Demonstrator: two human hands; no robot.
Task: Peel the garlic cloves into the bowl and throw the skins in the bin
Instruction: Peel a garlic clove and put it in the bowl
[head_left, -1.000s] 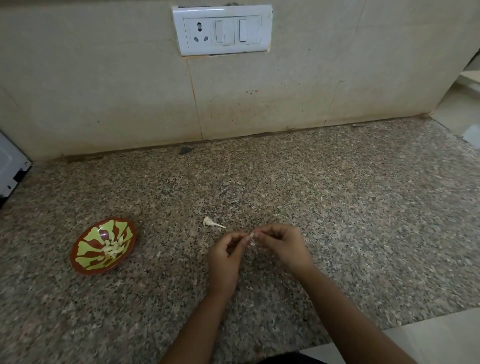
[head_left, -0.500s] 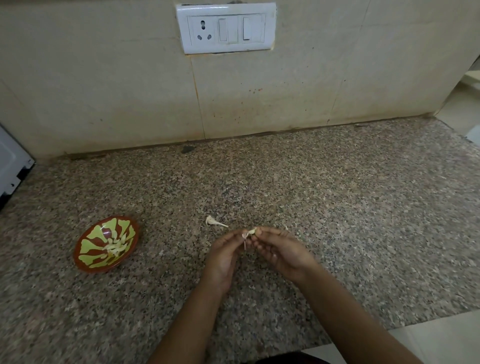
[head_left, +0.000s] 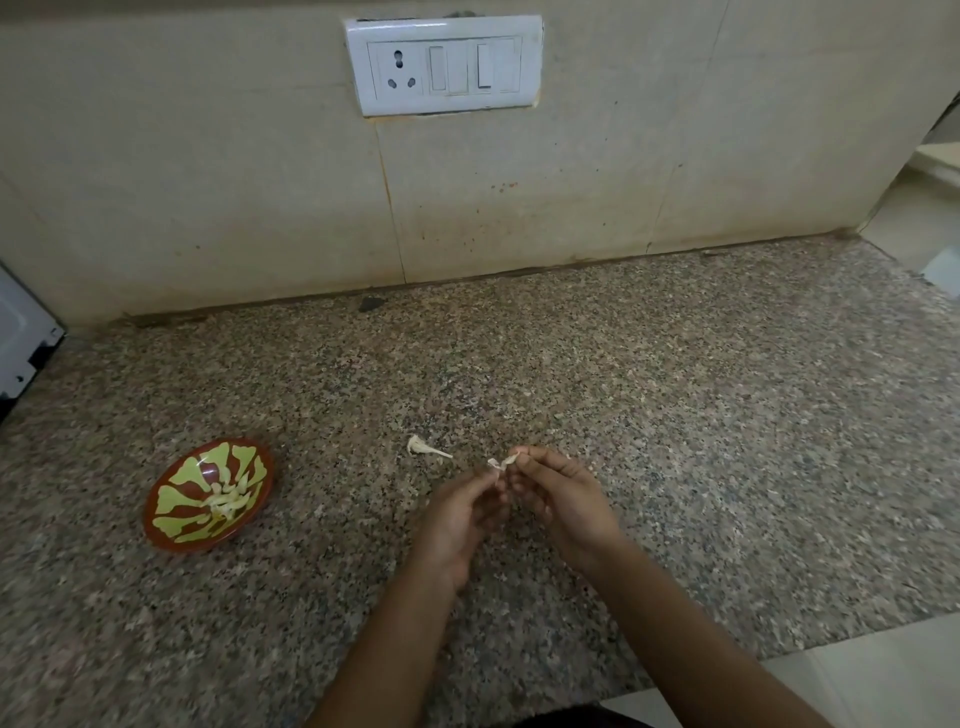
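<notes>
1. The right hand (head_left: 563, 501) is pinching a garlic clove (head_left: 506, 461) between thumb and fingertips, just above the granite countertop (head_left: 701, 426).
2. The left hand (head_left: 457, 519) is curling its fingers toward the clove from below. Whether they are gripping it cannot be told.
3. A loose flap of skin is sticking out of the clove on its left.
4. A garlic stem scrap (head_left: 423, 448) is lying on the countertop near the hands, to their left.
5. The bowl (head_left: 174, 512), red-brown with a yellow-green pattern, is sitting well apart to the left and holding peeled cloves (head_left: 228, 499).
6. A switch plate (head_left: 444, 65) is sitting on the wall behind.
</notes>
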